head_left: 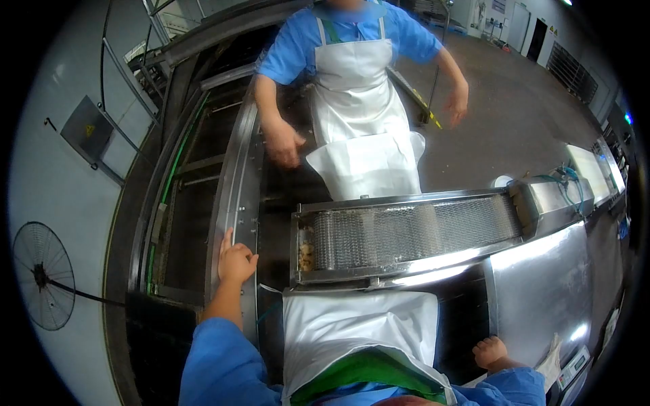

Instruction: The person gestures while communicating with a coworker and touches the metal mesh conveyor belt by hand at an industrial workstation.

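My left hand (237,262) rests on the long metal rail (238,196), fingers apart and the index finger stretched forward. Nothing shows in its grasp. Low on the right, my right hand (489,352) is at the near left corner of the shiny metal table (542,284), its fingers curled in and no object visible in them. Between and ahead of my hands lies a wire mesh conveyor belt (413,230) in a metal frame. Small pale brown pieces (306,254) have collected at its left end.
Across the conveyor stands a person in a blue shirt and white apron (355,81), both hands hanging loose. A wide framed conveyor (196,176) runs along the left. A wall fan (44,274) is at far left. A digital scale (574,367) stands at lower right.
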`<state>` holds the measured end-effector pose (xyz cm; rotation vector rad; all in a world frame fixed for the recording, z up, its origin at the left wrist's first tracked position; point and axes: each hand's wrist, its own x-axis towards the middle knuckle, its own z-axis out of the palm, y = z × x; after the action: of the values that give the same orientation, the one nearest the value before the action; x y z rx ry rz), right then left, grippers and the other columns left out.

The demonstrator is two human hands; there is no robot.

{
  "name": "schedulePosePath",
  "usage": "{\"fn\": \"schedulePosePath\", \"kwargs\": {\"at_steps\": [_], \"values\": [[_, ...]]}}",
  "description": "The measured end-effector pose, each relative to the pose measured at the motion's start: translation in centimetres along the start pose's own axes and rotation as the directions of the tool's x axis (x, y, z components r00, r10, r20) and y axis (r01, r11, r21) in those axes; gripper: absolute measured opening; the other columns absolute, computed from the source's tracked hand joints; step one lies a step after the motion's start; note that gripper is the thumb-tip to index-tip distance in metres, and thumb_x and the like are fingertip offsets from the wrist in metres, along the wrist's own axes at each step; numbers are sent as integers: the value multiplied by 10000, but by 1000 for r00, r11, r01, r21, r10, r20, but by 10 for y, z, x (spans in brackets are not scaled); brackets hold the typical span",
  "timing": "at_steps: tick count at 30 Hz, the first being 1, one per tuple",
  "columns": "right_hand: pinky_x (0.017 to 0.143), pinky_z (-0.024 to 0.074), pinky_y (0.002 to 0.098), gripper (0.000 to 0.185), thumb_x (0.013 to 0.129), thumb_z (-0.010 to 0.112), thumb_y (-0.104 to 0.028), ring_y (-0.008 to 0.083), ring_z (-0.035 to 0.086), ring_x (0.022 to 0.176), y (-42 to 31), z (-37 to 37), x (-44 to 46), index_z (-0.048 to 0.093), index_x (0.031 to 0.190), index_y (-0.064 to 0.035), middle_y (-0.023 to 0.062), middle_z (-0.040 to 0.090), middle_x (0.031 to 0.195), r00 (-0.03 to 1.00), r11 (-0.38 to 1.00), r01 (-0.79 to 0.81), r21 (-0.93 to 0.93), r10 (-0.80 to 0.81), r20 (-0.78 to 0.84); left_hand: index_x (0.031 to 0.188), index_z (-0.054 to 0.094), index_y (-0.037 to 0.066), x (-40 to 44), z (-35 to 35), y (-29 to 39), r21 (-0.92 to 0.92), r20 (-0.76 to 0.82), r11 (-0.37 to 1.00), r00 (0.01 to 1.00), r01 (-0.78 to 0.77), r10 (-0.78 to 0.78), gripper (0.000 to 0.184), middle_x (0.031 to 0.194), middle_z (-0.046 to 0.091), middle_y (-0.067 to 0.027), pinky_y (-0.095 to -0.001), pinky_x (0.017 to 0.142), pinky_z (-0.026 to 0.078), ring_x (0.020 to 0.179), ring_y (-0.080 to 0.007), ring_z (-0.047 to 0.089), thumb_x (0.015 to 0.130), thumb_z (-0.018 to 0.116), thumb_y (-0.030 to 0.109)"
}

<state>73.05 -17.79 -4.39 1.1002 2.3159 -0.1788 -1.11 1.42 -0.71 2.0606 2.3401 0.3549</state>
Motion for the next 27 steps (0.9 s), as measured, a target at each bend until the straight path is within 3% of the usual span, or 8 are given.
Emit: {"fn": "schedulePosePath", "kwargs": {"at_steps": [9, 11, 27], "values": [[817, 468, 378, 174, 863, 578, -281, 214, 657, 909, -1, -4, 1, 713, 890, -176, 25, 693, 906, 1000, 1000, -18, -6, 18, 22, 662, 737, 88, 1, 4, -4, -6, -30, 1000, 999, -29, 29, 157, 909, 726, -51, -413, 1142, 335, 1410, -337, 369, 738, 779, 220], [800, 481, 377, 173, 839, 568, -249, 205, 666, 860, 0, -4, 0, 718, 806, -170, 18, 706, 863, 998, 1000, 15, -12, -15, -63, 662, 738, 88, 0, 3, -3, -4, -37, 1000, 999, -30, 30, 158, 908, 726, -52, -415, 1141, 335, 1408, -337, 373, 737, 780, 220], [771, 482, 379, 164, 810, 574, -246, 209, 664, 837, 2, 3, 1, 712, 813, -157, 20, 700, 850, 996, 1000, 21, 11, -20, -86, 702, 761, 100, 0, -3, 4, 23, -8, 1000, 1000, 0, 1, 141, 954, 723, -50, -421, 1148, 322, 1417, -342, 354, 743, 785, 233]]}}
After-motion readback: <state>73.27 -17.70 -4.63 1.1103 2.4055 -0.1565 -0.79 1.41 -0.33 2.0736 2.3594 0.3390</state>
